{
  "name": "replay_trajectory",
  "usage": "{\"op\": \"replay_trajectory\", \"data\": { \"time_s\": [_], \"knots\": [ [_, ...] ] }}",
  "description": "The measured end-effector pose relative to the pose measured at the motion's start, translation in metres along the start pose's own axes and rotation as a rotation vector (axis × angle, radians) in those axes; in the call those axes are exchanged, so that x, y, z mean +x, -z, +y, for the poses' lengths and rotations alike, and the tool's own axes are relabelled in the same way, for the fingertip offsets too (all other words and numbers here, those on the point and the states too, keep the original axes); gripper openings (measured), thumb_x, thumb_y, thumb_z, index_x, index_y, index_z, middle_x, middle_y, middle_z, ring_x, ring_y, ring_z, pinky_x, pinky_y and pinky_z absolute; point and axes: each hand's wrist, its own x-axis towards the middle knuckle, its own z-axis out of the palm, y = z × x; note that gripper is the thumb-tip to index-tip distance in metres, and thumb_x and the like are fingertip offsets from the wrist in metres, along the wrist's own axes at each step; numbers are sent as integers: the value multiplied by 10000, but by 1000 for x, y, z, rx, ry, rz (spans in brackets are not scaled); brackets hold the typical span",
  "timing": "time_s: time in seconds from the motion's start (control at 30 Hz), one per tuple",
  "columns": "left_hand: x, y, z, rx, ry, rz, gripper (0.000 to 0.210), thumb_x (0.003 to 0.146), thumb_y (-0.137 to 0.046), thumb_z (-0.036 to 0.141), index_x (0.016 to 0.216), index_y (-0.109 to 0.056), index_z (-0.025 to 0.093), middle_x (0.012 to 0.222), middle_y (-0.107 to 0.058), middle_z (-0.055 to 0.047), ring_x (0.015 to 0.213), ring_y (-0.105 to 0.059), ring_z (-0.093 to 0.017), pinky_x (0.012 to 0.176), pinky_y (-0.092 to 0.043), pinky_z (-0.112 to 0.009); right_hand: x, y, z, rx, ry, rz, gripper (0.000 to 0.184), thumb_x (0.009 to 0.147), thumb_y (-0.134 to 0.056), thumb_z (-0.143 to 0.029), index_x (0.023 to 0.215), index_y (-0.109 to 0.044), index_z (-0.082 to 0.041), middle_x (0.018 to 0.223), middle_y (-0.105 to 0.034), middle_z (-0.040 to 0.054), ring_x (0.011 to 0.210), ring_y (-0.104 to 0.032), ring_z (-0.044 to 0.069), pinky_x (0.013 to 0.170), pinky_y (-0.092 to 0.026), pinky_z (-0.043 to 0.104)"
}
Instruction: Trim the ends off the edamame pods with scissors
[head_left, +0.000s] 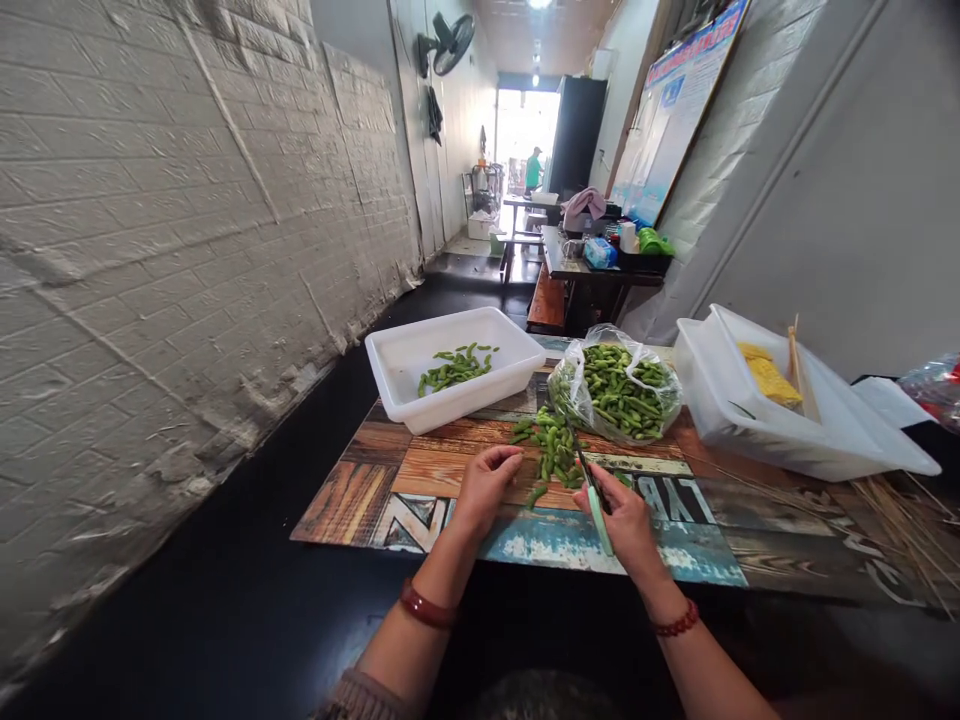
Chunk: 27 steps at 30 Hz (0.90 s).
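Observation:
My right hand (622,515) is closed around scissors (598,515) with a pale green handle, their dark blades pointing away over a loose heap of green bean pods (555,445). To the left of that heap, my left hand (486,490) is closed, thumb and fingertips pinched together. Whatever lies between those fingertips, if anything, is too small to make out. Behind my left hand stands a white plastic tub (390,385) with some pods inside. A clear plastic bag (564,375) full of pods sits open behind the scissors.
Stacked white tubs (720,430) stand at the right, holding a yellow cloth (769,372) and a wooden stick. Thin sticks (900,530) lie at the table's right side. Beyond are another table (559,262), a bench (547,298) and a distant person in green (533,170).

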Motion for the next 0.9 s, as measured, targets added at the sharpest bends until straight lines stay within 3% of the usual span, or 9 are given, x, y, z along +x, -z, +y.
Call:
{"op": "replay_trajectory", "data": {
  "time_s": [0.13,0.33,0.67,0.77,0.9],
  "knots": [
    [-13,4,7,-246,154,-62,378,564,-862,363,843,-727,147,625,-588,35,492,-485,-66,438,-336,-183,0,-3,-13,-77,100,-25,442,825,-668,-385,1225,-672,-197,1120,-743,106,981,-722,265,885,-601,423],
    [-15,3,10,-259,187,-97,380,551,-887,321,853,-735,148,651,-628,14,549,-554,-83,532,-429,-198,0,8,-30,-205,169,-65,456,865,-644,-374,1296,-605,-227,1049,-713,88,868,-700,213,790,-600,339],
    [-13,0,8,-87,-61,-189,201,649,-844,315,749,-732,180,839,-682,-23,832,-603,-152,803,-471,-267,2,11,-29,-237,227,-235,519,835,-709,-365,1316,-571,-230,882,-635,31,679,-577,155,675,-550,298],
    [-14,-1,8,-84,28,-210,245,663,-835,358,790,-728,178,804,-687,-20,690,-579,-120,642,-463,-233,2,12,-33,-230,244,-257,506,841,-706,-350,1315,-571,-239,911,-645,35,710,-597,155,690,-544,291],
    [-16,-2,8,-79,127,-193,341,636,-847,401,850,-709,174,687,-656,3,457,-447,-54,420,-298,-182,1,13,-38,-282,257,-288,515,836,-710,-305,1328,-566,-252,936,-663,44,813,-638,185,749,-542,308]
  ]
}}
